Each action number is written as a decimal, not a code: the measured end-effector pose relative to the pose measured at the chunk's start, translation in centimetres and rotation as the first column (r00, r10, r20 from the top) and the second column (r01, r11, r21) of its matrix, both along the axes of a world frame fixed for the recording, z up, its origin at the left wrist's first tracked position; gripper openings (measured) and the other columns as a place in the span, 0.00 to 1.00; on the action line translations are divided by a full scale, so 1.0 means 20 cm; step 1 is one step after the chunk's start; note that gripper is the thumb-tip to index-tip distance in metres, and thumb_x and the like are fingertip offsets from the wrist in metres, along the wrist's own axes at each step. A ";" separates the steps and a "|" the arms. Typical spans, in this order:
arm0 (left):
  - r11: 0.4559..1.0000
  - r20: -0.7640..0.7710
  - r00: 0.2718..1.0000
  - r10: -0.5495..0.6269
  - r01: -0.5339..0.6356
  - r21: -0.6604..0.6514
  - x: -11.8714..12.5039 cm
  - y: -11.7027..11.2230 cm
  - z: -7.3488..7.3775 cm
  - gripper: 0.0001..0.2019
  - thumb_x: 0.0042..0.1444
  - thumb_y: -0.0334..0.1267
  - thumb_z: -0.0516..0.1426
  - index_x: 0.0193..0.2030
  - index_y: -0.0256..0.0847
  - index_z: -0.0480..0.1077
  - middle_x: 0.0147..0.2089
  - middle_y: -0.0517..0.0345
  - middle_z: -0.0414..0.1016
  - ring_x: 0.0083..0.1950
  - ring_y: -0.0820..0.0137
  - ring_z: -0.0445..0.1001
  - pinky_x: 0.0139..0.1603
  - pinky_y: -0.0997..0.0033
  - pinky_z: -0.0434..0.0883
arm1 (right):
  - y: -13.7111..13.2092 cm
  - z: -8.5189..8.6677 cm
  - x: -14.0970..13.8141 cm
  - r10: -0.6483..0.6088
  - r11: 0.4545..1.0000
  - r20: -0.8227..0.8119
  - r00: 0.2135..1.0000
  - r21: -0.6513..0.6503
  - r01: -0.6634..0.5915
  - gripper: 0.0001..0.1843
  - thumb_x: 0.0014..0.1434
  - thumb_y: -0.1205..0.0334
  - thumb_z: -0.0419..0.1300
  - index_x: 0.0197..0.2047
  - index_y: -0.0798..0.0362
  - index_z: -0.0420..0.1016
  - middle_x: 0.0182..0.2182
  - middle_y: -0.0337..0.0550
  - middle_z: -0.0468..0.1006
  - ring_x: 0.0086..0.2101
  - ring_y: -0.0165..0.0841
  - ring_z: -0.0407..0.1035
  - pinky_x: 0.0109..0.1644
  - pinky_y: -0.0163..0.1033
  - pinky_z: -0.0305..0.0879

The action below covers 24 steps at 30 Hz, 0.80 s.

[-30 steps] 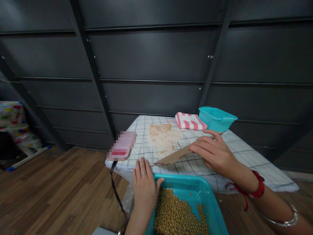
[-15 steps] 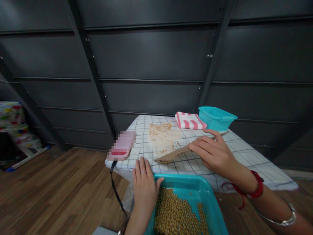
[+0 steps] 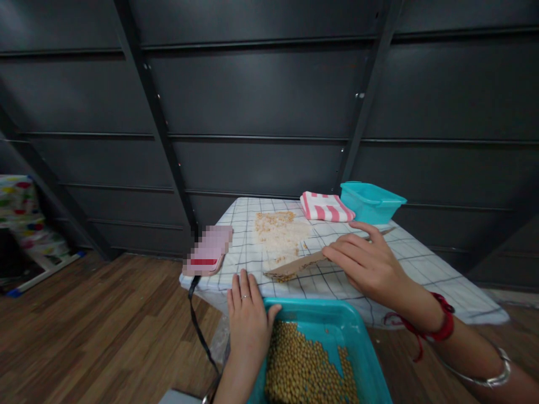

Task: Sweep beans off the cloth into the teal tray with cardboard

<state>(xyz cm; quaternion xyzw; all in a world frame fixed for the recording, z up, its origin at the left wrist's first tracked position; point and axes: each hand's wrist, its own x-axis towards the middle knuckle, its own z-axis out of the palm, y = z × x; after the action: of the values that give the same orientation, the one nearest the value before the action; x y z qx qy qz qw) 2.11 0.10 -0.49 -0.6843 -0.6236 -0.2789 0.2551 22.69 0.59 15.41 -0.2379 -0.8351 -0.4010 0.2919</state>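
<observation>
Holding 1 cardbd strip (image 3: 297,265) w/ R hand (image 3: 366,261); 2 teal tubs (image 3: 320,306).

A pink phone-shaped object (image 3: 209,248) is lying at the near left corner of the tabletop (image 3: 425,272), a black strap (image 3: 194,317) hanging below. Near the far edge a folded striped towel (image 3: 326,207) is resting beside a turquoise tub (image 3: 373,205) sitting at the far right corner.

No legible text, labels, brands, numbers or signs.
</observation>
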 end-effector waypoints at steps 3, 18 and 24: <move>1.000 0.002 1.000 0.000 0.000 0.002 0.00 0.00 0.00 0.32 0.54 0.53 0.44 0.54 0.23 0.58 0.57 0.32 0.60 0.59 0.46 0.55 0.51 0.45 0.62 | 0.01 -0.01 -0.01 -0.003 1.000 0.014 1.000 -0.014 0.003 0.14 0.55 0.77 0.46 0.33 0.55 0.70 0.26 0.39 0.75 0.28 0.28 0.65 0.48 0.45 0.57; 1.000 0.007 1.000 -0.008 0.008 0.020 0.00 0.00 -0.01 0.32 0.54 0.53 0.44 0.55 0.24 0.57 0.57 0.31 0.60 0.59 0.47 0.56 0.51 0.45 0.62 | -0.08 0.00 0.04 -0.013 0.997 0.029 0.999 -0.082 0.016 0.12 0.56 0.76 0.47 0.34 0.55 0.68 0.27 0.41 0.76 0.29 0.29 0.66 0.48 0.47 0.56; 0.999 0.013 1.000 -0.025 0.024 0.026 0.00 0.00 -0.01 0.33 0.54 0.52 0.44 0.54 0.21 0.57 0.56 0.30 0.60 0.58 0.45 0.56 0.51 0.45 0.62 | -0.07 0.00 0.04 -0.021 1.000 0.029 0.999 -0.005 0.022 0.12 0.55 0.77 0.47 0.34 0.54 0.69 0.26 0.39 0.76 0.28 0.28 0.66 0.48 0.45 0.57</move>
<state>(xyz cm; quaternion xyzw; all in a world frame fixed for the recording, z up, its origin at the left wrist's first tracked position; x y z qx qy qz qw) 2.07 0.13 -0.66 -0.6867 -0.6131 -0.2946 0.2565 23.41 -0.77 15.46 -0.2418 -0.8377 -0.4053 0.2747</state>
